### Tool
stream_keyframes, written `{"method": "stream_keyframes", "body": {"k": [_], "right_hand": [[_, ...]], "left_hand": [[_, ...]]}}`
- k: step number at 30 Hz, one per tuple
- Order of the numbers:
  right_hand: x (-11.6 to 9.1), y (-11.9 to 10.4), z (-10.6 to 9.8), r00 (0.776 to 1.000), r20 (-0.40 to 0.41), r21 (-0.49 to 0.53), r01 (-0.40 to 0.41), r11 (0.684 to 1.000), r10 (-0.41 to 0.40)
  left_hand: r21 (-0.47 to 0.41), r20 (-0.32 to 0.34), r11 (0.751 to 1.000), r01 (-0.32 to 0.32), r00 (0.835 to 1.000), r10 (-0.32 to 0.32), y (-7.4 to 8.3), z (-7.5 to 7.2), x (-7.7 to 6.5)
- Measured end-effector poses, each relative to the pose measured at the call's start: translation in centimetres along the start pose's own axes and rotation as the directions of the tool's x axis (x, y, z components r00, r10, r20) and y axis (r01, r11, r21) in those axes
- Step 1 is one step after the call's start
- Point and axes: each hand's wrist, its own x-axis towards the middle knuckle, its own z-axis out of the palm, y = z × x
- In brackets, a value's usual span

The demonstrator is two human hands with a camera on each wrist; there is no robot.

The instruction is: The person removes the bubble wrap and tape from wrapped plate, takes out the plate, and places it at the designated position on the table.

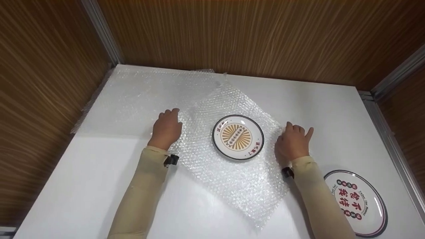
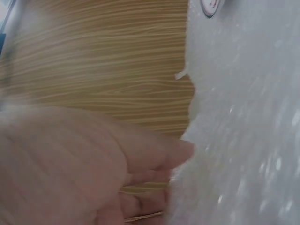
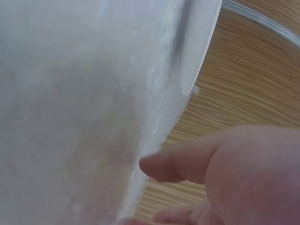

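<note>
A small white plate [image 1: 238, 137] with a dark rim, red lettering and a gold sunburst lies face up on a sheet of bubble wrap [image 1: 229, 182]. To the left of the plate, my left hand [image 1: 167, 129] pinches the wrap, its thumb at the sheet's edge in the left wrist view. My right hand [image 1: 293, 142] is at the wrap's right corner, little finger sticking out. In the right wrist view its thumb [image 3: 164, 166] meets the edge of the wrap, with the other fingers partly cut off below. Both hands are apart from the plate.
A larger white plate [image 1: 370, 202] with red and black lettering lies at the front right, partly behind my right forearm. More bubble wrap [image 1: 142, 96] spreads over the back left of the white table [image 1: 99, 172] and hangs past its edge. Wood-grain panels [image 1: 232, 36] enclose the table.
</note>
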Motion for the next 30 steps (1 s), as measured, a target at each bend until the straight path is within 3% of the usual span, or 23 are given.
{"method": "stream_keyframes", "body": {"k": [3, 6, 10, 16, 22, 26, 30], "right_hand": [[0.0, 0.2, -0.1, 0.999, -0.054, 0.024, 0.008, 1.0, -0.007], [0.3, 0.2, -0.3, 0.992, -0.122, 0.04, 0.023, 0.999, -0.018], [1.0, 0.1, -0.9, 0.977, -0.21, 0.036, 0.055, 0.998, -0.047], [1.8, -0.5, -1.7, 0.961, -0.264, 0.048, 0.1, 0.994, -0.083], [2.8, -0.7, -2.4, 0.947, -0.285, 0.017, 0.16, 0.987, -0.148], [3.6, -0.4, -2.8, 0.949, -0.248, -0.007, 0.2, 0.98, -0.195], [4.9, -0.2, -3.3, 0.955, -0.152, -0.004, 0.258, 0.966, -0.255]], "left_hand": [[-0.031, -0.097, 0.999, -0.011, 0.995, 0.008, 0.1, 0.4, 0.3], [-0.046, -0.198, 0.999, -0.029, 0.98, 0.019, 0.1, 0.5, 0.4], [-0.046, -0.249, 0.998, -0.041, 0.968, 0.029, -0.1, 0.3, 0.2], [-0.068, -0.223, 0.997, -0.025, 0.975, 0.009, -0.7, -0.6, -0.4], [-0.097, -0.142, 0.995, 0.0, 0.99, -0.014, -1.2, -1.9, -2.0], [-0.101, -0.1, 0.995, 0.005, 0.995, -0.015, -1.4, -2.6, -3.3], [-0.089, -0.09, 0.996, -0.011, 0.996, 0.003, -1.5, -3.1, -4.4]]}}
